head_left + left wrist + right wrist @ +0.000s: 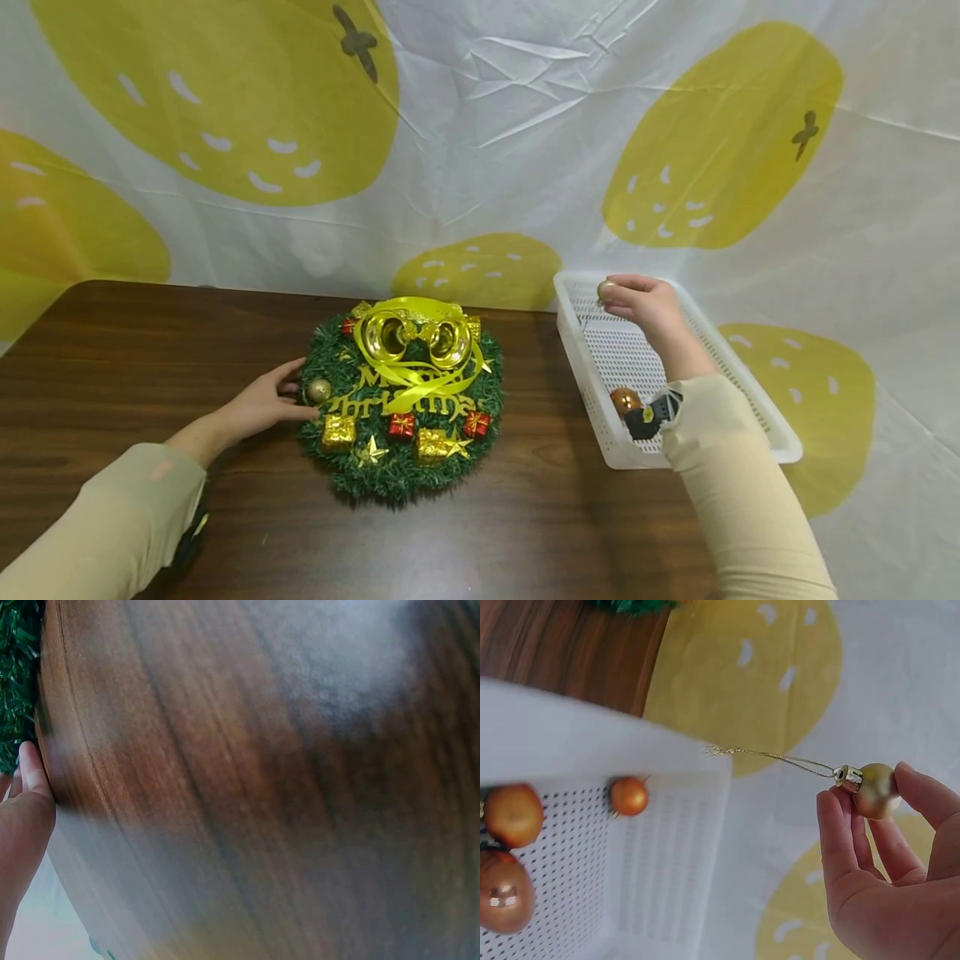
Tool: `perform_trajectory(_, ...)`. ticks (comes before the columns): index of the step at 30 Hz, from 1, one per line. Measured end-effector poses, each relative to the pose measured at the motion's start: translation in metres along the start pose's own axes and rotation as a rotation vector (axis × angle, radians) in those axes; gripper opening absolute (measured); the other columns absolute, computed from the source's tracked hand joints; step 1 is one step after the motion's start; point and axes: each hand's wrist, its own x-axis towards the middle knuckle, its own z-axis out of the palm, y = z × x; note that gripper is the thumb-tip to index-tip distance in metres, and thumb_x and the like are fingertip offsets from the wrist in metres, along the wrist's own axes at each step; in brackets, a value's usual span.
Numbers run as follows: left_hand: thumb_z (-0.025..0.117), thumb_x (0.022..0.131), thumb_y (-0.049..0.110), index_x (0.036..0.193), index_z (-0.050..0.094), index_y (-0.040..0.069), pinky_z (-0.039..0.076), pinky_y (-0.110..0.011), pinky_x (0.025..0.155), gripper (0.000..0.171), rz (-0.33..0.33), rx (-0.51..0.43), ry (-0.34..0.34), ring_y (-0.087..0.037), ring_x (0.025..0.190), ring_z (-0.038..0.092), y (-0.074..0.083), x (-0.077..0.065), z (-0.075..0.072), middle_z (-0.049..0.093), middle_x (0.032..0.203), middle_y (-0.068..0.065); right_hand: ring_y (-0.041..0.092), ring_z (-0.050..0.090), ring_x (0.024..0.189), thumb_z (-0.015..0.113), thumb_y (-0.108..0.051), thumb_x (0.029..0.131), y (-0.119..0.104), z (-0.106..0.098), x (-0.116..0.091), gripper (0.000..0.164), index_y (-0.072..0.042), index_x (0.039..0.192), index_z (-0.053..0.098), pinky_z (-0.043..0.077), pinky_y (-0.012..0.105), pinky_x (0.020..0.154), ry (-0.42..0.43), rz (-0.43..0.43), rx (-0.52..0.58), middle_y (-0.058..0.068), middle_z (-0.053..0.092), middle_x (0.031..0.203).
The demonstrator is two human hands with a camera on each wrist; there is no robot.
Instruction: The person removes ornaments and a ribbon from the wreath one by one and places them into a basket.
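Observation:
My right hand (647, 310) pinches a small gold bauble (877, 791) between thumb and fingertips, above the far part of a white plastic basket (588, 400). From the bauble's cap a thin gold cord (787, 759) stretches out in the right wrist view. My left hand (262, 406) touches the left edge of a green Christmas wreath (390, 483) lying on the table, thumb and fingers apart. A gold bauble (319, 391) sits on the wreath beside that hand. Gold bells (450, 343), a yellow ribbon (431, 389), gold lettering, gift boxes and stars decorate the wreath.
In the basket lie copper-orange baubles (514, 815), one of them small (628, 796). The brown wooden table (480, 550) extends around the wreath. Behind it hangs a white cloth (510, 125) with large yellow fruit prints, close to the basket's right side.

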Motion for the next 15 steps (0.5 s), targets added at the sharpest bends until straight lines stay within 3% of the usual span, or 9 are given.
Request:
perform_trajectory(5, 0.070, 0.084, 0.027, 0.149, 0.000, -0.003, 0.044, -0.056, 0.096, 0.100, -0.001, -0.004, 0.001, -0.057, 0.125, 0.033, 0.001, -0.001, 0.000, 0.019, 0.142, -0.042, -0.001, 0.064, 0.066, 0.058, -0.004, 0.090, 0.011, -0.009, 0.003, 0.034, 0.014, 0.118, 0.048, 0.054, 0.012, 0.070, 0.019, 0.020, 0.016, -0.014, 0.065, 0.069)
perform_trajectory(11, 0.069, 0.085, 0.027, 0.149, 0.000, -0.003, 0.044, -0.056, 0.096, 0.099, 0.001, 0.000, -0.005, -0.056, 0.125, 0.033, 0.001, -0.002, 0.000, 0.019, 0.142, -0.042, 0.000, 0.063, 0.065, 0.058, -0.003, 0.090, 0.023, -0.016, 0.006, 0.018, 0.005, 0.105, 0.052, 0.055, 0.012, 0.069, 0.037, 0.049, 0.028, -0.014, 0.065, 0.069)
perform_trajectory(15, 0.069, 0.085, 0.028, 0.149, 0.000, -0.003, 0.044, -0.056, 0.096, 0.100, 0.000, 0.003, -0.005, -0.056, 0.125, 0.034, 0.001, -0.001, 0.000, 0.019, 0.142, -0.042, 0.000, 0.063, 0.068, 0.058, -0.004, 0.090, 0.030, -0.019, 0.008, 0.020, 0.005, 0.106, 0.052, 0.054, 0.013, 0.071, 0.042, 0.077, 0.000, -0.015, 0.064, 0.070)
